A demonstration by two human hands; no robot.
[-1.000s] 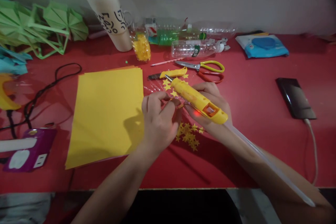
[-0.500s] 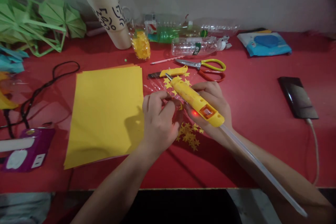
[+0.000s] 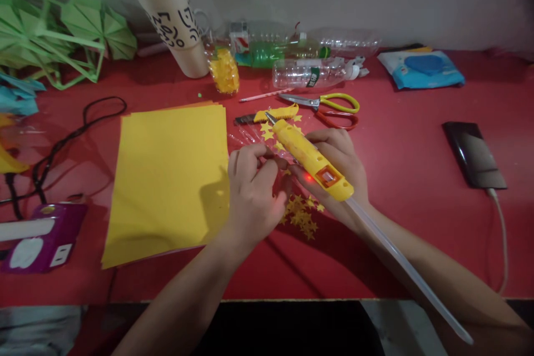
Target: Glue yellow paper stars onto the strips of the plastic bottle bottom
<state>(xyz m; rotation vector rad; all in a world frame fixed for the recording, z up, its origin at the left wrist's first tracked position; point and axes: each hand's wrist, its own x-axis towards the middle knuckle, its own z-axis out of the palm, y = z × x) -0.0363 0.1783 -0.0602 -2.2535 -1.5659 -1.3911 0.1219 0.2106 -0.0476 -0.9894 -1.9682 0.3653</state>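
My right hand (image 3: 344,164) is closed around a yellow glue gun (image 3: 311,158), whose metal nozzle points up and left. A long clear glue stick (image 3: 411,270) sticks out of its rear, and a red light glows beside it. My left hand (image 3: 254,189) is closed, its fingertips pinched on a small yellow paper star (image 3: 287,172), mostly hidden. The fingertips of both hands meet there. Below them lies a pile of yellow paper stars (image 3: 301,214). More stars (image 3: 267,132) lie on clear plastic strands beyond the hands.
Yellow paper sheets (image 3: 167,178) lie left of my hands. Behind are a yellow-handled cutter (image 3: 275,114), scissors (image 3: 319,104), a pencil (image 3: 265,95), plastic bottles (image 3: 292,73) and a tumbler (image 3: 183,39). A phone (image 3: 473,154) and wipes pack (image 3: 421,69) lie right; a purple box (image 3: 45,239) left.
The glue gun has shifted slightly, its rear end and glue stick moving a little left. The yellow star at my fingertips shows less than before. My hands stay nearly in place.
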